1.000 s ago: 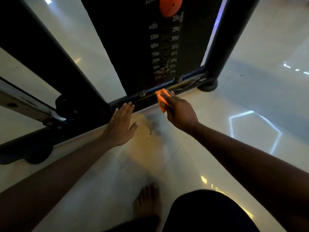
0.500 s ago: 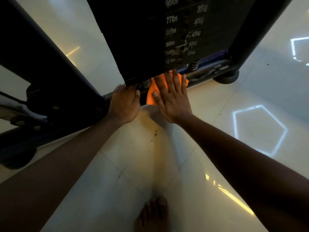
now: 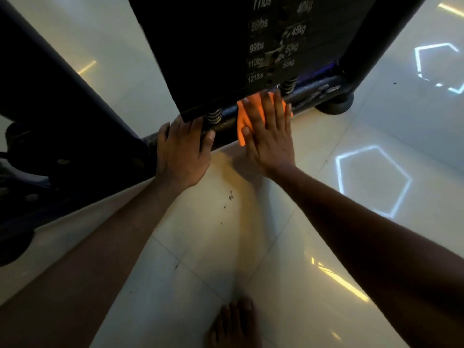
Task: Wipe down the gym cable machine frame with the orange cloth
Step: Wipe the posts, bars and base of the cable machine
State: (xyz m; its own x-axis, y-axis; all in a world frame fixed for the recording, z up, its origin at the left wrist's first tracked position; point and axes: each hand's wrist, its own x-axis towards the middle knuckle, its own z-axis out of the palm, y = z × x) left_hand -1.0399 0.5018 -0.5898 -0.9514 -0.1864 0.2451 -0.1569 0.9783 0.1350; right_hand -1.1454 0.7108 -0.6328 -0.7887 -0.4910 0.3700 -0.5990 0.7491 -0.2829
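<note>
Head view, looking down at the base of a cable machine on a pale tiled floor (image 3: 251,222).

Right hand (image 3: 270,136) laid flat, fingers straight and slightly spread, pressing the orange cloth (image 3: 242,121) onto the low base bar (image 3: 227,123) of the frame; cloth draped over the bar's near edge, showing left of the hand and between and past the fingers.

Left hand (image 3: 180,151) just beside it to the left, fingers curled over the same bar, thumb (image 3: 209,138) against the bar's near face, fingertips hidden under the weight stack (image 3: 226,46).

Edges and room: narrow gap between stack underside and bar, spanned by two coil springs (image 3: 213,116) (second one at (image 3: 288,86), just beyond the right fingertips). Bar ending at right in an upright post (image 3: 371,33) and a round rubber foot (image 3: 335,104); at left, a slanted dark beam (image 3: 62,91) and a bolted bracket (image 3: 60,162) close off that side. Open tile on the near side of the bar and to the right, with hexagon light reflections (image 3: 374,179); small dark specks (image 3: 230,195) on the tile below the hands. Bare foot (image 3: 234,325) at the lower edge.

Writing on the stack, white: 77lbs, 99lbs, 110lbs, 121lbs; 45kg clear, the other kg figures too blurred to read.
</note>
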